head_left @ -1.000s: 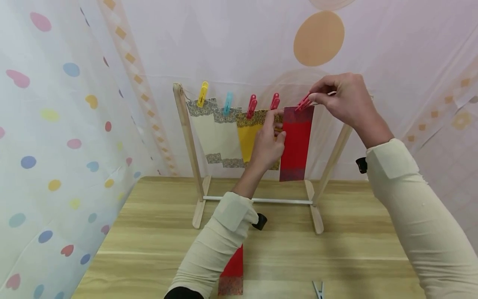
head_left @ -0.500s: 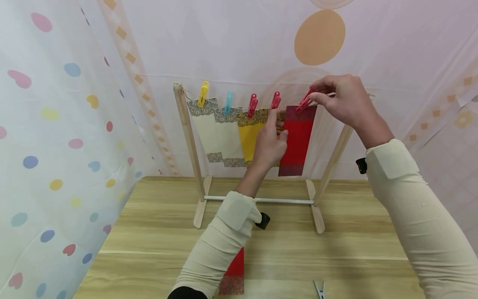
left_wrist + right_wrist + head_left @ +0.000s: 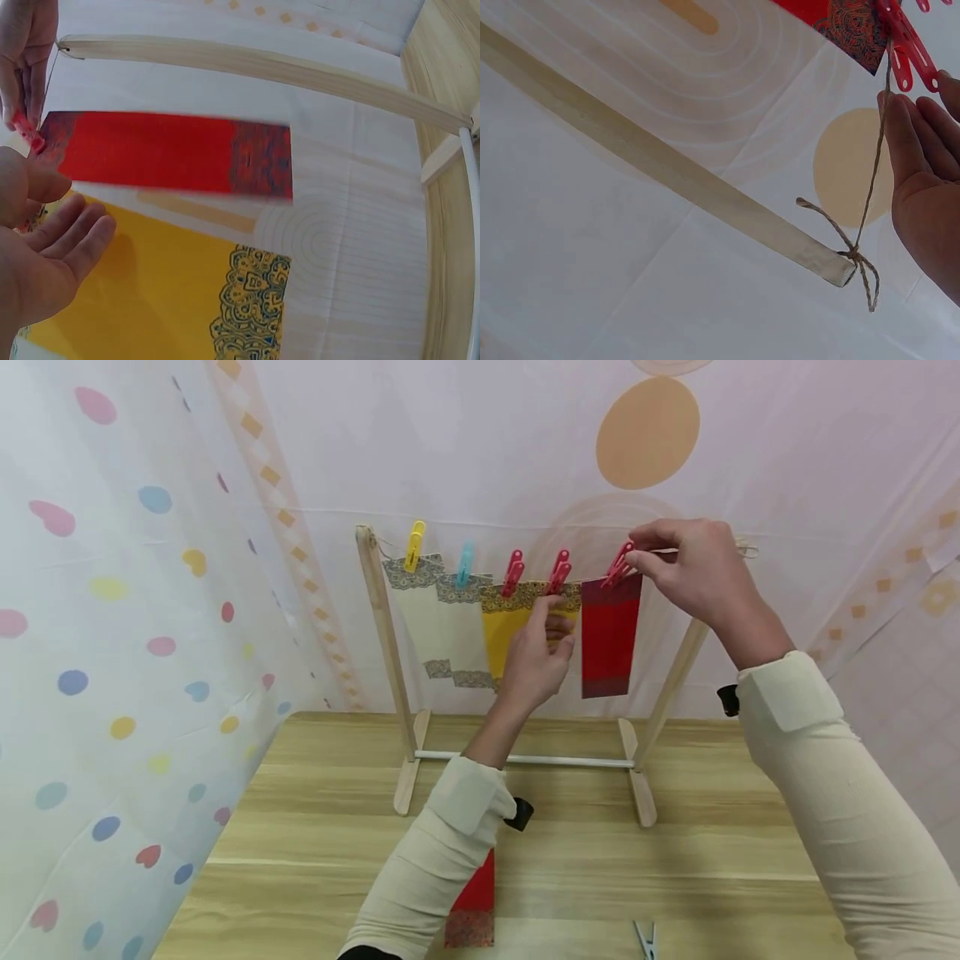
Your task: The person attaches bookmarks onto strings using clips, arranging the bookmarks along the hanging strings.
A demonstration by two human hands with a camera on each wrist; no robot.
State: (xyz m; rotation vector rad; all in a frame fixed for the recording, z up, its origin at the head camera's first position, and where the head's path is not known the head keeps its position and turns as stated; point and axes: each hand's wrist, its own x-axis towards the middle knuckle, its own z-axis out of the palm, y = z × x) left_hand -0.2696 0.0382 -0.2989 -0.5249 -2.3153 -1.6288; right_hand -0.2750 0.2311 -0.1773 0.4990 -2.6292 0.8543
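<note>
In the head view, a red cloth-like strip [image 3: 611,643] with dark patterned ends hangs from a string under a red clothespin [image 3: 618,565]. My right hand [image 3: 693,564] has its thumb and fingertips right at this clothespin's handles, which stand spread apart. In the right wrist view the fingers [image 3: 907,142] are fairly straight beside the string [image 3: 874,172]. My left hand [image 3: 534,656], fingers loosely bent and holding nothing, overlaps the yellow strip [image 3: 501,633]. Two red clothespins [image 3: 513,573] fasten that strip to the string.
Two cream strips [image 3: 460,627] hang at left under a yellow clothespin [image 3: 415,546] and a blue one [image 3: 465,565]. The wooden rack [image 3: 390,652] stands on the table [image 3: 300,827]. Another red strip [image 3: 476,897] and a grey-blue clothespin [image 3: 647,939] lie near the front.
My left hand has drawn back from the string and the red strip's edge. The right hand's pinch on the clothespin has loosened, and the strip hangs from it slightly higher.
</note>
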